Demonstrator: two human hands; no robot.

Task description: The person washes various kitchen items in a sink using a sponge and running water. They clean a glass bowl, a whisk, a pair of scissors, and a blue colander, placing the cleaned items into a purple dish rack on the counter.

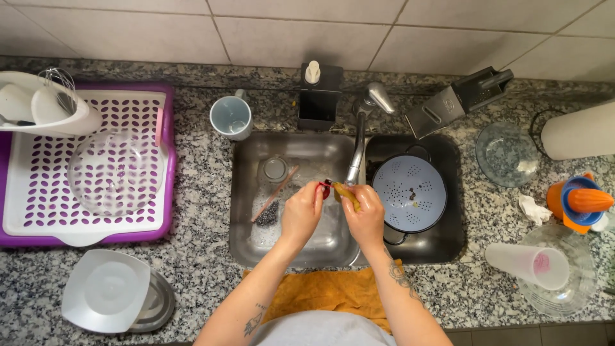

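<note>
Both hands meet at frame centre over the sink (246, 192), right under the faucet (356, 150). Left hand (301, 211) is closed on a small red item (326, 188), too small to tell what it is. Right hand (366, 218) is clamped on a yellow sponge (344, 192), pressed against the red item; the hands are nearly touching. Left basin holds a glass jar (275, 169), a thin wooden stick (275, 193) lying diagonally and a dark scrubber (268, 214). Right basin, centre-right: a dark pot with a pale blue perforated colander (410, 192) seated in it. Behind the sink, top centre: black soap dispenser (319, 96); a light blue mug (231, 117) just to its left. Upper right: a box grater (458, 101) lying on its side, a clear glass bowl (506, 154), a white paper towel roll (580, 131) at the frame edge. Right edge: orange and blue citrus juicer (576, 202); below it a white plastic cup (528, 264) on its side against a clear glass lid. Left side: purple drying rack (168, 160) with a clear bowl (115, 172) on it, whisk in a white holder at the upper left corner. Lower left: white square plate (106, 291). An orange towel (327, 288) hangs over the counter edge, bottom centre.
</note>
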